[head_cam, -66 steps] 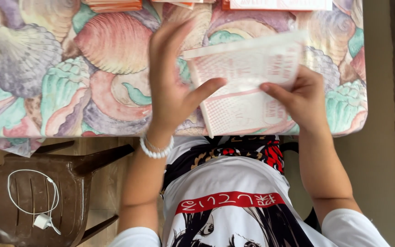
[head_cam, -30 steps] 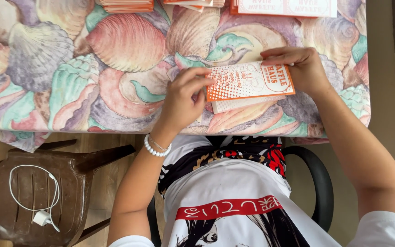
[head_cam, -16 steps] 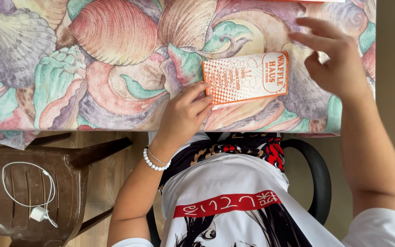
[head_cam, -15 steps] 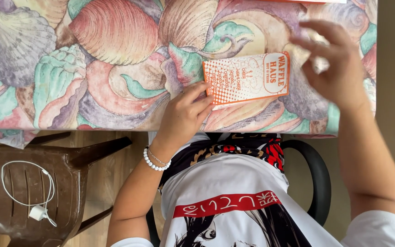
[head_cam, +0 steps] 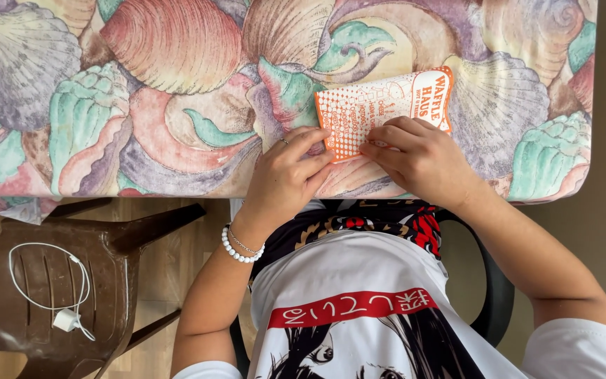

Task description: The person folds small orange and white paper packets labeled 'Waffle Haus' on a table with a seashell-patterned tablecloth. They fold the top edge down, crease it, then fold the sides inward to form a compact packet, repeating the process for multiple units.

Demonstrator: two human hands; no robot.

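An orange and white printed paper sleeve [head_cam: 380, 105], folded, lies flat on the shell-patterned tablecloth [head_cam: 163, 105] near the table's front edge. My left hand [head_cam: 285, 172], with a white bead bracelet at the wrist, rests its fingertips on the sleeve's lower left corner. My right hand [head_cam: 422, 158] lies over the sleeve's lower edge, fingers pressing down on the paper. Both hands touch the sleeve; neither lifts it.
A brown plastic chair [head_cam: 57, 281] stands at the lower left with a white charger and cable [head_cam: 64, 309] on its seat. A black chair back [head_cam: 492, 295] shows behind my right arm. The table's right edge [head_cam: 594, 105] borders a plain floor.
The sleeve was folded smaller and laid flat on the cloth. My right hand came down from above it onto its lower edge; my left hand stayed at the left corner.
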